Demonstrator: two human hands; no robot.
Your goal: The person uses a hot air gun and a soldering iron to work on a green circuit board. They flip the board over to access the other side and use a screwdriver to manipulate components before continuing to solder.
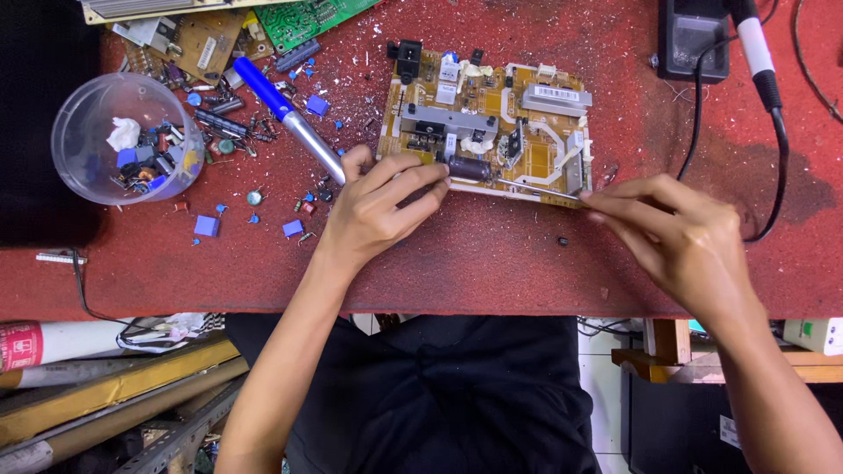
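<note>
head view | yellow circuit board (492, 123) lies flat on red mat (492, 254), 12 o'clock | left hand (378, 211) fingers pinch black cylinder capacitor (470, 168) at board's 6 o'clock edge | right hand (685, 233) fingertips pinch board's 4 o'clock corner | blue-handled tool (285, 116) at 10 o'clock | clear parts cup (123, 140) at 9 o'clock

We see a small white label (557, 92) with dark bars, a narrow rectangle, stuck on a grey part at the far right of the yellow board (500, 175). A second white sticker (207, 53), slim and tilted, sits on the brown board (189, 44) at the upper left. Below the table edge, at the far left, a white roll (61, 341) bears a red label (19, 346).
</note>
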